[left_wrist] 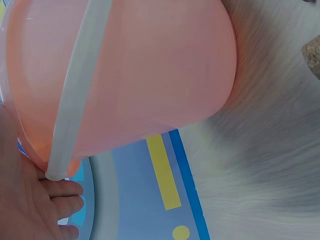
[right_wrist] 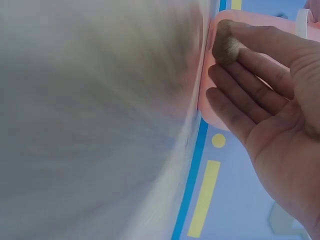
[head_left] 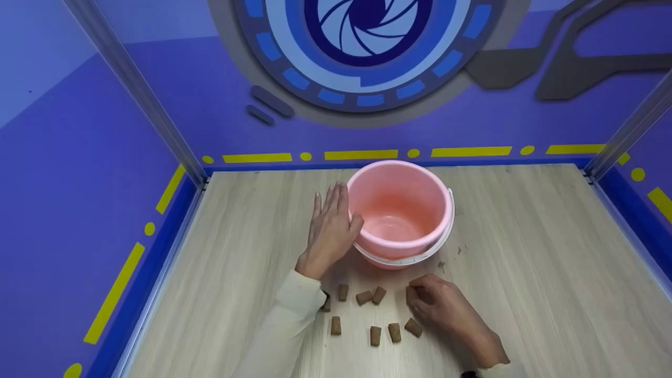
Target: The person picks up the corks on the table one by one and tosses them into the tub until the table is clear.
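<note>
A pink bucket (head_left: 391, 245) with a white handle (head_left: 446, 233) stands upright on the table, its mouth facing up. My left hand (head_left: 332, 231) rests against the left side of its rim, fingers straight and the thumb at the edge. In the left wrist view, the bucket's side (left_wrist: 150, 65) fills much of the picture beside the fingers. Close in front of the bucket, my right hand (head_left: 446, 304) pinches a brown cork (right_wrist: 226, 45) between thumb and fingers. The other fingers of that hand extend alongside, as the right wrist view shows.
Several more corks lie scattered on the wooden table (head_left: 252, 236) in front of the bucket, among them one cork (head_left: 413, 327) near the right hand and another cork (head_left: 336, 325) by the left sleeve. Blue printed walls (head_left: 325, 126) enclose the table's back and sides.
</note>
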`<state>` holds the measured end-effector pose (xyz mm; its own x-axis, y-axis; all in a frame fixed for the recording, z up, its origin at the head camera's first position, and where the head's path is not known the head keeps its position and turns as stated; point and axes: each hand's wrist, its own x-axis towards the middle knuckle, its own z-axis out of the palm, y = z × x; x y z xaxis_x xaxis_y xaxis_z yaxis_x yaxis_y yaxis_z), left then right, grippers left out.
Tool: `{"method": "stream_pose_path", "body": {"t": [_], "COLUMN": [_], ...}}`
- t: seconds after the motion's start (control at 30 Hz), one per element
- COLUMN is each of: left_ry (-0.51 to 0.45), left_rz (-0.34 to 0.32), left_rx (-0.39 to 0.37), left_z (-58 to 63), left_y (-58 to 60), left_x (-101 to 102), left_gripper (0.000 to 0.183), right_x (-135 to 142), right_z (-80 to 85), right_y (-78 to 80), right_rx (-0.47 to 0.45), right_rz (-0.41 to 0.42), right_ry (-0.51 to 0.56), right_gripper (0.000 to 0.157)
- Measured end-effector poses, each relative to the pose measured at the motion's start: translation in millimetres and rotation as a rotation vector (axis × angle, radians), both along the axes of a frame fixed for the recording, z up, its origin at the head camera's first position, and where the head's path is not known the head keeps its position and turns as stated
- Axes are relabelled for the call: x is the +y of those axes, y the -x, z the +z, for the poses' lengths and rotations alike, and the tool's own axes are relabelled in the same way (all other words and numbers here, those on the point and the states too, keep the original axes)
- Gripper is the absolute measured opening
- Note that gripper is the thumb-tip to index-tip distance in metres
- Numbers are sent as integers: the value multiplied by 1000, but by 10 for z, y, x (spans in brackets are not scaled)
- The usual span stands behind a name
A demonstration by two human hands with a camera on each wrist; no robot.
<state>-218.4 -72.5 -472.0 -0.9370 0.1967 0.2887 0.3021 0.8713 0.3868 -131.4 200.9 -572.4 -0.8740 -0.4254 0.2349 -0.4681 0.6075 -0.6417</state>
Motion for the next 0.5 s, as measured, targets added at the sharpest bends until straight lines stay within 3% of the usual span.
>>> {"method": "stream_pose_path", "body": {"t": [0.5], "left_ry": [2], "left_rz": [3], "left_rx": [9], "left_z": [2], "left_y": [-1], "left_x": [10], "left_gripper": [73], "right_x": [0], "right_z": [133], "right_y": [-36], "right_rx": [-85], "right_rz": [-74], "right_ry": [38], "right_gripper": [41]}}
